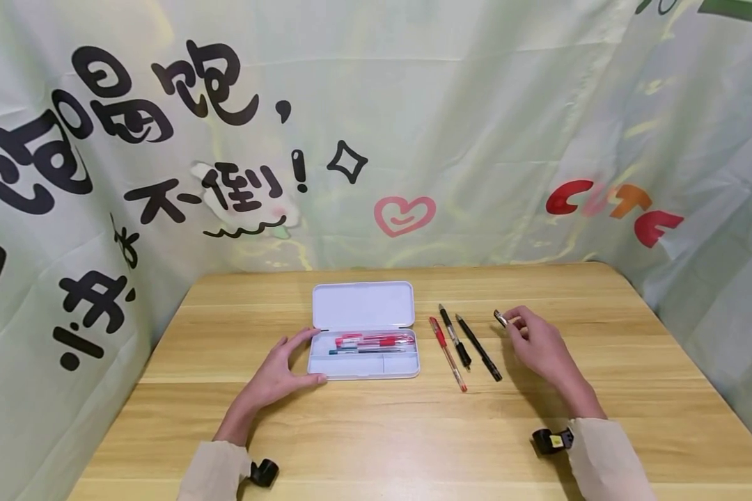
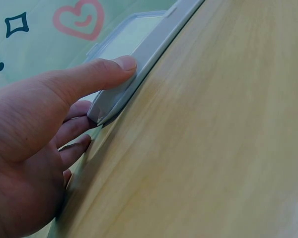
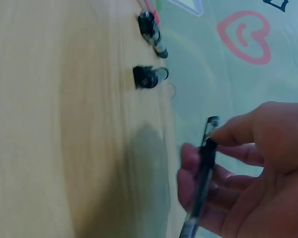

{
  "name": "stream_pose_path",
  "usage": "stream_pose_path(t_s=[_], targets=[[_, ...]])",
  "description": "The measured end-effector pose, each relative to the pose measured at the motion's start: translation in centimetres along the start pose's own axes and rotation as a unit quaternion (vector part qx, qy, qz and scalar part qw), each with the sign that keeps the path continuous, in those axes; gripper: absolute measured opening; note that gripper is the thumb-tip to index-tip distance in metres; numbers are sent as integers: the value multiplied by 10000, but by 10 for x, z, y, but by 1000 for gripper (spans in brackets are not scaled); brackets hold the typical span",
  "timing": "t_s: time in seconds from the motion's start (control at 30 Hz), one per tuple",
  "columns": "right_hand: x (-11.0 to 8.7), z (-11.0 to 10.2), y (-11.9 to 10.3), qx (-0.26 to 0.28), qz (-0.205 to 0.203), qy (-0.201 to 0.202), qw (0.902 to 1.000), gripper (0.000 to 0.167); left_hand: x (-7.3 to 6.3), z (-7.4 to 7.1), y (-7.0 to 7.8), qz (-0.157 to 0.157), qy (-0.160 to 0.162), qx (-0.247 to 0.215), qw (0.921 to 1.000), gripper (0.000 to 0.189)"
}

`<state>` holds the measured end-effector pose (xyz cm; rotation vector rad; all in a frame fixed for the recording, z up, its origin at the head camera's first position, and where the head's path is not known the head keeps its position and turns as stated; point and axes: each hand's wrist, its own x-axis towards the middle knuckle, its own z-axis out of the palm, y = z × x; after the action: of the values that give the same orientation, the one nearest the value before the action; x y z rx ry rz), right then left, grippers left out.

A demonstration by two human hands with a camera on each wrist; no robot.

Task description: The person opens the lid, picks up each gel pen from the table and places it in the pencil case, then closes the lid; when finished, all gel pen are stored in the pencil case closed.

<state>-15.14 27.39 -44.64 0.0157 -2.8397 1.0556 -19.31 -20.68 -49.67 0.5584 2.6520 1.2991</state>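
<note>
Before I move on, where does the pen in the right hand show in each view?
Head: the pen, right of centre, in the right hand.
Left wrist: not in it.
Right wrist: lower half, right of centre, running off the bottom edge.
Shared landmark: the pink heart on the curtain, in all three.

Free passage and obstacles about the case (image 1: 351, 367).
The stretch of table (image 1: 388, 431) in front of the case offers a level path from side to side. Three loose pens (image 1: 455, 338), aslant between case and right hand (image 1: 542, 346), block a low sideways sweep; the room above them is free. The left hand (image 1: 276, 376) bars the case's left end, the opened lid (image 1: 363, 305) its far side.
</note>
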Motion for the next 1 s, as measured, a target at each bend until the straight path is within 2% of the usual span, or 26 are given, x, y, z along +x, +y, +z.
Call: stream_pose_path(t_s=[0.23, 0.33, 0.53, 0.87, 1.0], targets=[[0, 4, -10, 349, -301, 190, 9988, 27, 0, 0, 1, -13, -32, 84, 10000, 86], [1, 8, -16, 453, -483, 187, 9976, 33, 0, 0, 1, -8, -35, 63, 10000, 87], [0, 18, -30, 442, -830, 281, 9952, 39, 0, -1, 1, 22, -11, 76, 10000, 88], [1, 46, -54, 862, -1066, 388, 9898, 25, 0, 0, -1, 41, 0, 128, 9999, 88], [6, 58, -65, 986, -1261, 311, 9866, 26, 0, -1, 0, 91, 0, 129, 9999, 87]])
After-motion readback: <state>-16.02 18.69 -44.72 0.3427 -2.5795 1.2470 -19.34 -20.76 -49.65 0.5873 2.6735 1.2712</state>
